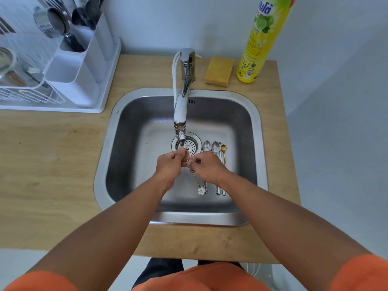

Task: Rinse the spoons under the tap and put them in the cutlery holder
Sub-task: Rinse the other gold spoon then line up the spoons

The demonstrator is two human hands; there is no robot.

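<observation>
While both hands pinch the slim gold flower-ended spoon [196, 179] under the chrome tap [181, 110], left grip [170, 164] clamps the bowl end, right grip [206, 167] the stem; white cutlery holder [73, 80] lies far left, nearer the left hand.

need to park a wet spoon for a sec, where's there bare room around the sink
Bare counter left of the sink, in front of the drying rack tray. The basin's left half is bare too. Crowded: the spoons lying right of the drain, and the back ledge holding the sponge and dish soap bottle.
</observation>
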